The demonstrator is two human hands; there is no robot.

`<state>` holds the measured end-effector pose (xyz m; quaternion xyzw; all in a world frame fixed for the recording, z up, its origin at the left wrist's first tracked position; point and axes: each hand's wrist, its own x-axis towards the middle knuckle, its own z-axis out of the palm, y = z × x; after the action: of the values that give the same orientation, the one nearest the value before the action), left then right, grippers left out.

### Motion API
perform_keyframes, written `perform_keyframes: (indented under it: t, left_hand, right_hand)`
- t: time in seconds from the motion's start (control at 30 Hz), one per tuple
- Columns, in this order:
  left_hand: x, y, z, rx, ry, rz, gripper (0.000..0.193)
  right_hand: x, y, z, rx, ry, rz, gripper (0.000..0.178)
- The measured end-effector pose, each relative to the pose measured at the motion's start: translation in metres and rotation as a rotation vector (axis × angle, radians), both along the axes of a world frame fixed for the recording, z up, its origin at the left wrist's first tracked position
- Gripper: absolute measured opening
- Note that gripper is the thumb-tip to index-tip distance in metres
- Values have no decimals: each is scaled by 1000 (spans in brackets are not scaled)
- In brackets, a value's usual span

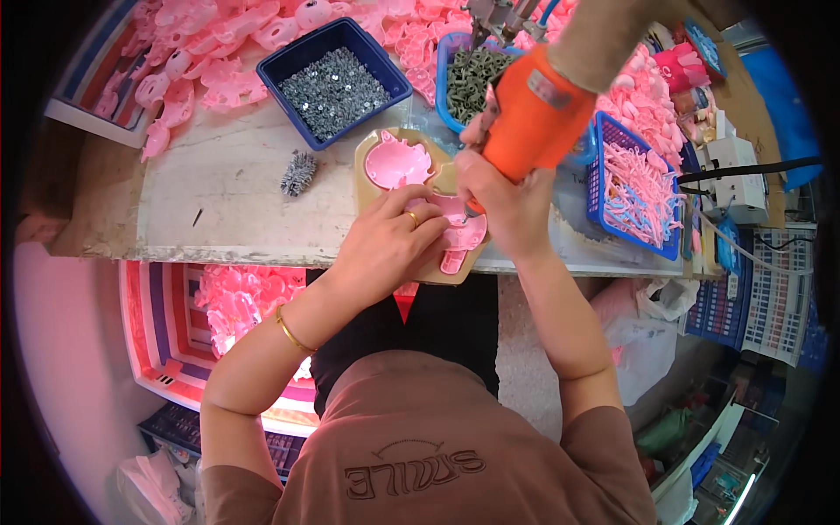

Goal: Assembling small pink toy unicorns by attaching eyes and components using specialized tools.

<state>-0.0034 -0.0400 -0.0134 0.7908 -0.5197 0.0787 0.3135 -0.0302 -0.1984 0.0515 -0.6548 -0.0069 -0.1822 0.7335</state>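
Observation:
My right hand [509, 199] is wrapped round an orange electric screwdriver [535, 118]. The tool slants down toward a pink plastic shell part [465, 229]; its tip is hidden by my hand. Over the left side of that part, my left hand [391, 234] curls its fingers and holds it in a tan fixture [366, 179]. The contact under the fingers is partly hidden. Another pink part, a rounded shell [398, 164], sits in the far hollow of the fixture. The fixture lies at the near edge of the worktable.
Left of the fixture lies a small pile of screws [299, 173]. Behind stand a dark blue bin [293, 118] of screws and a blue tub [444, 96] of dark green pieces. Pink shells [232, 52] heap at the back. Right is a blue basket [597, 175] of pink and blue strips.

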Motion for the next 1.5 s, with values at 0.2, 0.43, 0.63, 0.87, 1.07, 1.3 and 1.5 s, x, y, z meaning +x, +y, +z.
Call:
perform_keyframes:
  t: [0.2,0.43,0.63,0.87,1.07,1.3,1.5]
  left_hand:
    - [-8,8,7,-29,-36,18,28]
    - [-14,31,4,-71,-6,88,37]
    - [-17,40,-5,-53,-23,117,41]
    - [-19,37,-4,61,-15,130,48]
    - [-21,35,-8,164,-70,182,48]
    - [-21,29,-7,173,-111,203,48]
    - [-21,30,-8,152,-80,202,47]
  right_hand:
    - [11,3,26,-54,-60,135,49]
    - [17,-25,127,-896,-646,-141,36]
    - [77,-49,147,-716,-642,-273,49]
    - [97,-49,175,-658,-167,207,56]
    - [72,20,139,102,-267,99,61]
    - [64,-14,84,-199,-386,403,23]
    - [39,35,111,-75,-63,-55,60]
